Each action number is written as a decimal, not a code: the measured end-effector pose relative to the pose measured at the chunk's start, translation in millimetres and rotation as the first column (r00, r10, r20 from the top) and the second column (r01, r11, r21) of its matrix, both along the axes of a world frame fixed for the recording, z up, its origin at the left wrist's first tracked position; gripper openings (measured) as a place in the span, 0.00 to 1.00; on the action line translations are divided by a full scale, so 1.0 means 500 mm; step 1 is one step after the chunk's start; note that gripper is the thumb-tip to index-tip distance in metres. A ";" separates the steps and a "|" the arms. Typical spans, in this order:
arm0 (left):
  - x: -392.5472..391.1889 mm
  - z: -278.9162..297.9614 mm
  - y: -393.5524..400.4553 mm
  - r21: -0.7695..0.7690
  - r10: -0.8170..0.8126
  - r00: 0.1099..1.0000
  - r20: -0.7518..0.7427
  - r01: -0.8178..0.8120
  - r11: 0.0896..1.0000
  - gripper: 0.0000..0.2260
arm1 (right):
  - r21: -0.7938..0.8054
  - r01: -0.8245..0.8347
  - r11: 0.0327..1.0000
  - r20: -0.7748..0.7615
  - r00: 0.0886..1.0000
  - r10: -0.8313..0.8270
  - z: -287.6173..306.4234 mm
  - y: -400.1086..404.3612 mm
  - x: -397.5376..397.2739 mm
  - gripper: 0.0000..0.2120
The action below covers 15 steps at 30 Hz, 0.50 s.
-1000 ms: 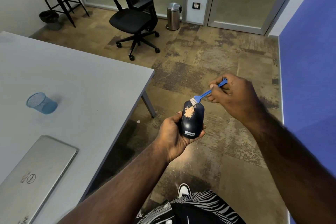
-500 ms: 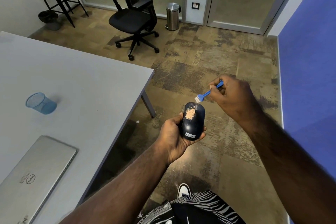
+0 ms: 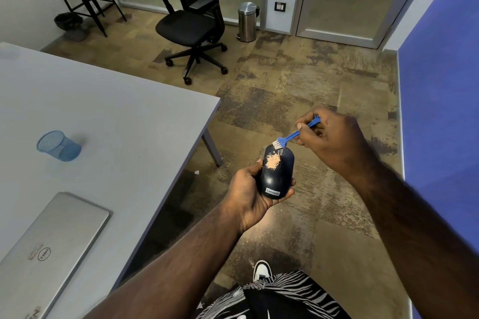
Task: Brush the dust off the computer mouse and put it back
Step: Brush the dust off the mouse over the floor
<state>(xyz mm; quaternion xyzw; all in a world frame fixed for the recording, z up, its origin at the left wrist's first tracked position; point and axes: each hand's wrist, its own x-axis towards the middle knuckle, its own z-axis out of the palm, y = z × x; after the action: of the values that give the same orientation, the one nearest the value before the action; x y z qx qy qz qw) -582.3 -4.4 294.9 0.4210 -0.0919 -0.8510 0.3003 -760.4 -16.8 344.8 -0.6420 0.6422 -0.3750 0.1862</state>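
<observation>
Centrally, at lower middle of frame, your left hand point(image 3: 248, 189) cups the mouse point(image 3: 277, 172), grip closed round its sides. Right hand point(image 3: 334, 142) pinches the brush point(image 3: 290, 137), bristles at the front edge. Smooth, light shell, likely slippery: keep hold at the flanks.

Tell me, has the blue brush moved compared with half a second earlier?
Yes. The blue brush came down toward the mouse: its bristles were clear of the mouse's front end and now touch it, just beyond the dust.
</observation>
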 end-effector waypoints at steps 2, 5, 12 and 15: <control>-0.001 0.000 -0.002 0.001 -0.002 1.000 0.000 0.002 1.000 0.21 | 0.012 0.030 0.999 -0.086 0.996 -0.029 -0.004 -0.002 -0.001 0.03; -0.001 -0.001 -0.003 -0.001 -0.004 1.000 0.002 0.004 1.000 0.21 | -0.012 0.085 0.996 -0.051 0.995 -0.086 0.003 -0.004 -0.005 0.03; -0.002 -0.006 -0.011 -0.007 0.027 1.000 0.008 -0.027 1.000 0.19 | 0.034 -0.168 0.985 0.122 0.979 0.163 0.041 0.042 0.001 0.03; -0.005 -0.010 -0.013 -0.015 0.031 0.999 0.015 -0.031 0.999 0.20 | 0.081 -0.201 0.976 0.054 0.979 0.197 0.043 0.055 0.006 0.07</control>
<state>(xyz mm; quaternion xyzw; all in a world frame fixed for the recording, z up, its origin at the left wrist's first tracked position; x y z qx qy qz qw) -584.8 -10.8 290.1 0.4266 -0.0942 -0.8423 0.3158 -757.4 10.7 366.1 -0.6858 0.5858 -0.3411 0.2648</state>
